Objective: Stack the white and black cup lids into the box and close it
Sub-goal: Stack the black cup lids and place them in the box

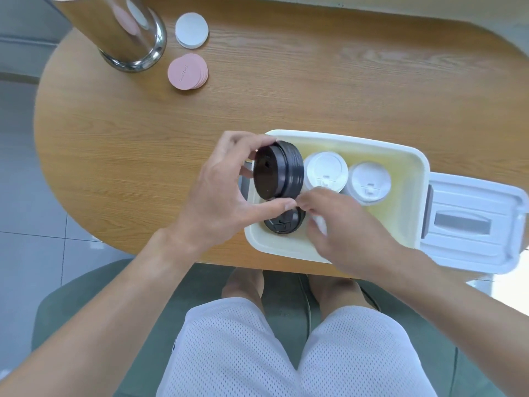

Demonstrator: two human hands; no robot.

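- Left hand (226, 193): its grip is curled round a stack of black round plastic cup lids (279, 173), turned on edge, with the thumb under the stack and the fingers over its top; the stack hangs over the left end of the box.
- Right hand (340, 224): fingers bent and pinched together just below the black stack, touching the left thumb tip; something white (320, 224) shows beneath the palm, but blur keeps me from telling what it is or whether the grip closes on it.
- Open cream rectangular plastic box (412, 173) sits on the desk near its front edge, in front of the person.
- Inside the box, one more stack of black lids (283, 223) lies flat at the near left corner, partly covered by both hands.
- Two stacks of white round plastic cup lids stand side by side in the box: one (326, 170) just beside the held black stack, the other (369, 181) to its right.
- White plastic box cover with grey clasps (472, 222) lies beside the right end of the box, hanging over the desk edge.
- Oval wood-grain desk (200, 116) also carries, at its far left, a shiny metal cylinder (126, 32), a pile of white round discs (191, 30) and a pile of pink round discs (187, 71).
- Below the desk, the person's knees in white mesh shorts (243, 353) rest on a green seat (86, 305).
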